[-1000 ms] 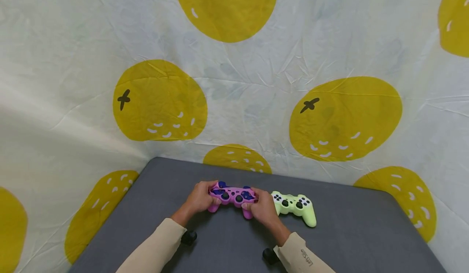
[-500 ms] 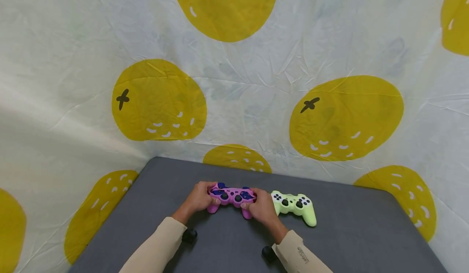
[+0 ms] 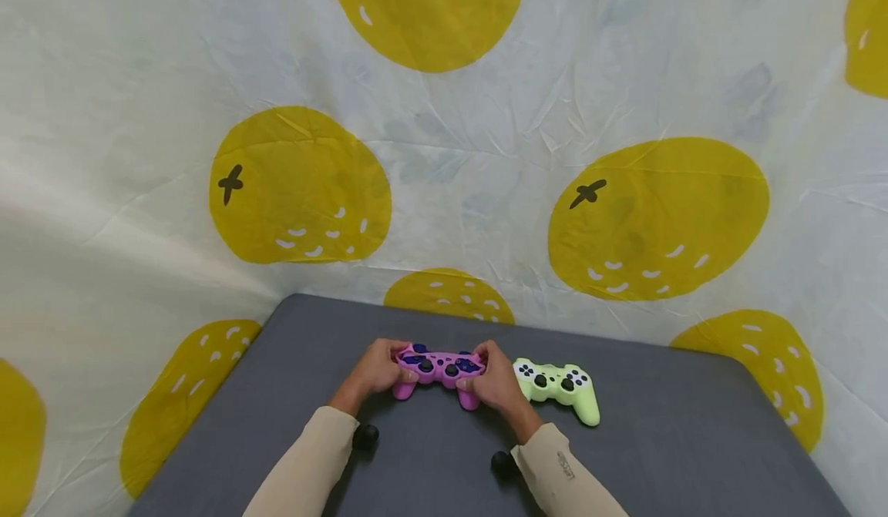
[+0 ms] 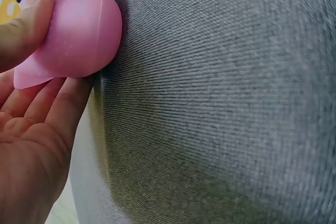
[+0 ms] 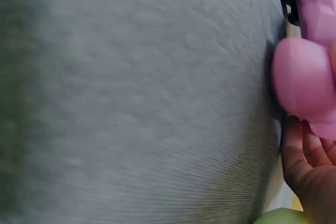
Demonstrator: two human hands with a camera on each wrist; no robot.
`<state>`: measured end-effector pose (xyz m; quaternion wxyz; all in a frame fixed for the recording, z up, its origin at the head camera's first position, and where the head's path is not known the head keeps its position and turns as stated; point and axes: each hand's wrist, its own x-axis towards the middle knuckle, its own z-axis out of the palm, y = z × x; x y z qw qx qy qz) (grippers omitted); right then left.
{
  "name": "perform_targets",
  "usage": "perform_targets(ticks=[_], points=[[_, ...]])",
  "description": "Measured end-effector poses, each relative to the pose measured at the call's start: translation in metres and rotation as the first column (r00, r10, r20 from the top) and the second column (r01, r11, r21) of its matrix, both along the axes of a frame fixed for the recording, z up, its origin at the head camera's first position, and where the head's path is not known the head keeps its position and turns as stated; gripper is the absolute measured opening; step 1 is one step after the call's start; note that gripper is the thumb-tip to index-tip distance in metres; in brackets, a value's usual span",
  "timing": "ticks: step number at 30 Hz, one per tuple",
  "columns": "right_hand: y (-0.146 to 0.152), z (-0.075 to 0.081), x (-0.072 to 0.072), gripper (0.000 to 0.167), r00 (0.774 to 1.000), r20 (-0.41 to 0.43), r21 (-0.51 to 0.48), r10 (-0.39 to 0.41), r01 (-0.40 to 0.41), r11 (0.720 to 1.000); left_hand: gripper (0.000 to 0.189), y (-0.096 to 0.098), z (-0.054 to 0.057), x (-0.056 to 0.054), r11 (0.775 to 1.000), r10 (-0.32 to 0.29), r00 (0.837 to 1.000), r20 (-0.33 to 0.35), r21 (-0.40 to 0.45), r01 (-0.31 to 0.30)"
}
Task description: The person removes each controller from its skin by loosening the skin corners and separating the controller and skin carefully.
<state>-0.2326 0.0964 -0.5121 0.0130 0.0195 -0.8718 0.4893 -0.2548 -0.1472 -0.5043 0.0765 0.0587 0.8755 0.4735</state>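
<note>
A pink game controller (image 3: 438, 369) with dark blue button areas and two black thumbsticks is held between both hands over the dark grey table. My left hand (image 3: 375, 366) grips its left end, thumb on the near side. In the left wrist view that thumb presses the pink handle (image 4: 81, 35) while the fingers curl beneath. My right hand (image 3: 496, 381) grips the other end the same way. The right wrist view shows its fingers (image 5: 302, 148) under the pink handle (image 5: 302, 77). Just right of the right hand lies a pale green controller (image 3: 558, 386), its left handle partly hidden.
The grey cloth-covered table (image 3: 666, 424) has its far edge against a white curtain (image 3: 472, 224) printed with yellow fruit. More curtain hangs along the left and right sides. Black wrist cameras (image 3: 365, 437) sit under both forearms.
Both hands keep their grip on the pink controller. The right hand's fingers and wrist have shifted slightly. The head view has tilted a little; the green controller has stayed in place.
</note>
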Motion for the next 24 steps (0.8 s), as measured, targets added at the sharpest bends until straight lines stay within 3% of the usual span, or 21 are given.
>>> perform_targets(ticks=[6,11,18,24], points=[[0.003,0.004,-0.005,0.049,0.998,0.046,-0.003,0.036,-0.036,0.999,0.057,0.002,-0.001,0.0,1.0,0.02,1.0,0.024,0.009,-0.02],[0.004,0.005,-0.01,0.044,0.998,0.022,0.042,0.055,-0.056,0.998,0.057,0.001,-0.001,0.002,1.0,0.029,0.999,0.015,0.002,-0.029],[0.003,-0.003,-0.004,0.038,0.995,-0.091,0.057,0.034,-0.029,0.998,0.055,0.001,-0.001,0.004,0.999,0.035,0.999,0.018,0.017,-0.036],[-0.001,-0.006,0.005,0.035,0.975,-0.222,0.089,0.007,0.014,0.996,0.055,0.0,-0.001,0.005,1.0,0.026,1.0,0.002,0.015,-0.026]])
